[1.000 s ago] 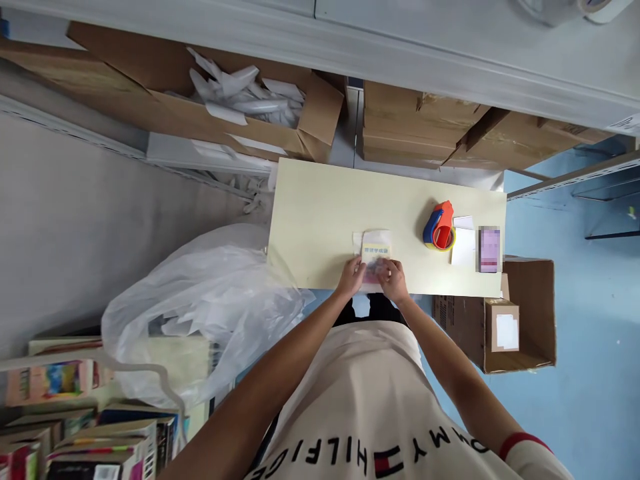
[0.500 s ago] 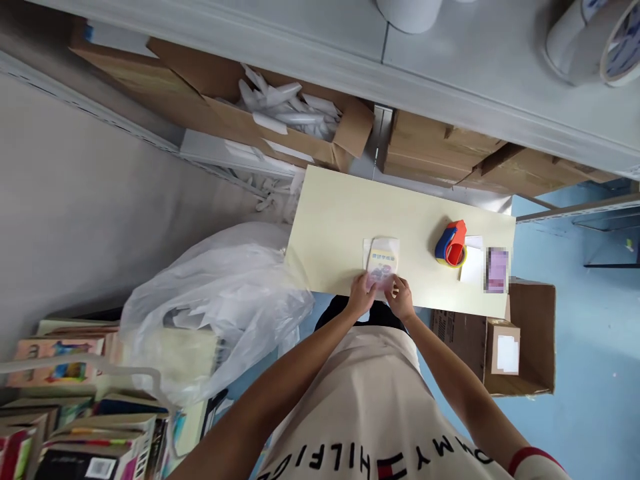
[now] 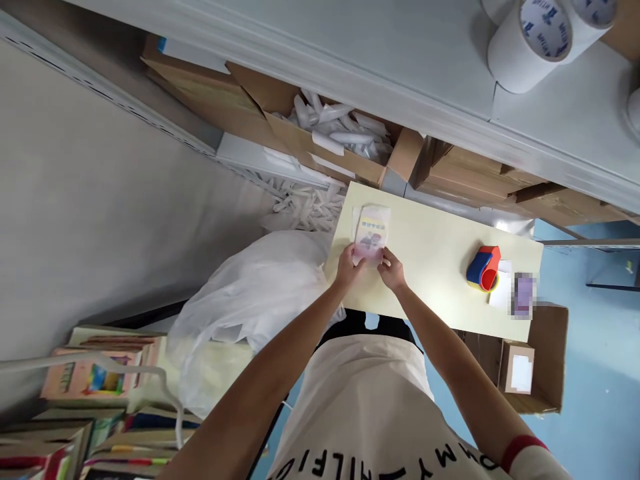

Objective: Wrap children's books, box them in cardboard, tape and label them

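A small pink and yellow booklet (image 3: 371, 235) in a translucent sleeve is over the left part of the cream table (image 3: 425, 267). My left hand (image 3: 349, 267) grips its lower left corner, thumb on top. At the lower right corner, my right hand (image 3: 392, 268) pinches the edge with closed fingers. A whitish sheet or flap shows along the booklet's left side; whether it belongs to the sleeve I cannot tell. Farther right on the table stands a red and blue tape dispenser (image 3: 484, 268), beside white paper (image 3: 501, 287) and a blurred-out purple item (image 3: 523, 295).
Behind the table, a shelf holds an open carton (image 3: 330, 153) of white packets and tape rolls (image 3: 530, 47) on top. To the left lie a large plastic bag (image 3: 250, 287) and stacked books (image 3: 95, 373). An open cardboard box (image 3: 553, 353) stands at the right.
Both hands have carried the booklet leftward and farther from my body across the table, still gripping its lower corners. The whole view has shifted as my head moved.
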`<action>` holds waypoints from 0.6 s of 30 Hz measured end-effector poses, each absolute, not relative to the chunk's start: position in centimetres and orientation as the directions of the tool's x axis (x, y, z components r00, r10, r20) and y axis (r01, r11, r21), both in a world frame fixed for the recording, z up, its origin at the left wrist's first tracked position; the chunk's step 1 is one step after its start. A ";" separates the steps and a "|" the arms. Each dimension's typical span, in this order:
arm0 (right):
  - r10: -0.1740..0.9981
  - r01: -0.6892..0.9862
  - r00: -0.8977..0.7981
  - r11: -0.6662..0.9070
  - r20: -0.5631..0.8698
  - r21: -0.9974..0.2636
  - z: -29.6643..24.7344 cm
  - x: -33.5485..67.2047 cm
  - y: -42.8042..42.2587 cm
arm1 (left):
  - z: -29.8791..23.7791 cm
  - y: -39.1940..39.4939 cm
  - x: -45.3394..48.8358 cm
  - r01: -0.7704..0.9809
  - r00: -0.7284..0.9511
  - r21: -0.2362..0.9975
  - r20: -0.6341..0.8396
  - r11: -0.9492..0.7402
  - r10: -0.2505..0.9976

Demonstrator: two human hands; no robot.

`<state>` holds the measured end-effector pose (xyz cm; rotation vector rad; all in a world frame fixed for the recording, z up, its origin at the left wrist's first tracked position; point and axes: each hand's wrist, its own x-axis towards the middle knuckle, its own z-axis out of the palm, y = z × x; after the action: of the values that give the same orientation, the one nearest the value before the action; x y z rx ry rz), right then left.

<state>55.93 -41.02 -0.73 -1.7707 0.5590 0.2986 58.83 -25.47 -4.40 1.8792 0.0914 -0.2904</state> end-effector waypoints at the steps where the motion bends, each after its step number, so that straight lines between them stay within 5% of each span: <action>1: -0.206 -0.512 0.855 -0.198 -0.475 -0.836 -0.7 57.0 -40.7 | -4.6 -25.1 59.9 0.197 0.967 0.929 -0.237 -0.313 -0.093; 18: -0.166 -0.473 0.880 -0.397 -0.446 -0.786 -1.1 62.6 -39.9 | -5.2 -23.9 65.1 0.112 0.972 0.954 -0.163 -0.279 -0.167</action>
<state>62.57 -39.86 -1.10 -1.9772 0.4670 0.3604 65.06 -23.87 -5.16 1.8344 -0.0400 -0.2694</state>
